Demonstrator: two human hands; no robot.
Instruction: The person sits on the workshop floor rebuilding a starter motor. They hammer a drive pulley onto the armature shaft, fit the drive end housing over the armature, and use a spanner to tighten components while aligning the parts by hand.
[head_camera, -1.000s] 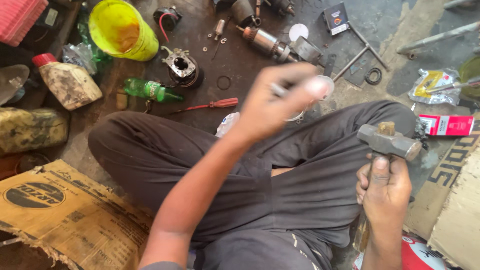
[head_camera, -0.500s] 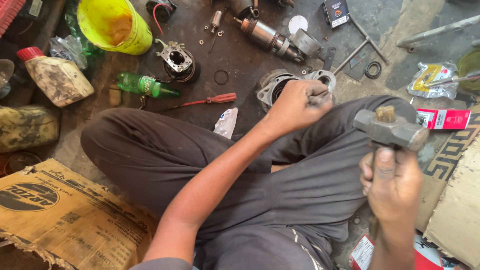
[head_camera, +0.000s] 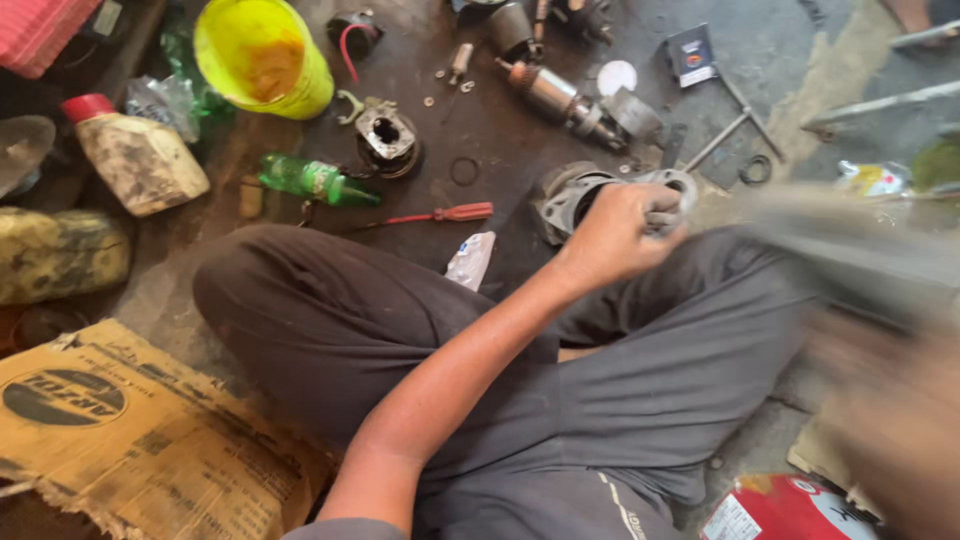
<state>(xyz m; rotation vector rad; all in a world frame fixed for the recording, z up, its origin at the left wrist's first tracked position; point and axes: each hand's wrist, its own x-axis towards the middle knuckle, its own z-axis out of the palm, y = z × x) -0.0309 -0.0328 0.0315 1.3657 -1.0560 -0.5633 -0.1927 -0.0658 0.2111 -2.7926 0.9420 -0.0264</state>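
Engine housing (head_camera: 585, 195), grey cast metal, round-mouthed with a bolt flange, lying on the dark oily floor (head_camera: 500, 120) just beyond the seated person's crossed legs, partly hidden behind the left hand. Judged heavy for its bulk, rigid, unlikely to flex; machined faces and flange ears probably chip or crack under a careless blow. Surface looks greasy, so likely slick; best gripped around the outer flange or through the bore, not by the thin ears. Left hand (head_camera: 620, 232) is closed in a fist around a small grey metal piece (a punch or pin, too hidden to say which) held against the housing's flange. Right hand (head_camera: 890, 420) is a motion blur at the right edge; a blurred grey streak, seemingly a hammer (head_camera: 850, 250), runs above it, and whether the fingers are closed on it cannot be told. Nearby, well apart from the housing: red-handled screwdriver (head_camera: 445, 214), green bottle (head_camera: 315, 180), yellow bucket (head_camera: 262, 55), a smaller engine part (head_camera: 388, 140), a cylindrical motor armature (head_camera: 560, 98), a dirty white jug with red cap (head_camera: 135, 155), worn cardboard (head_camera: 130, 440).
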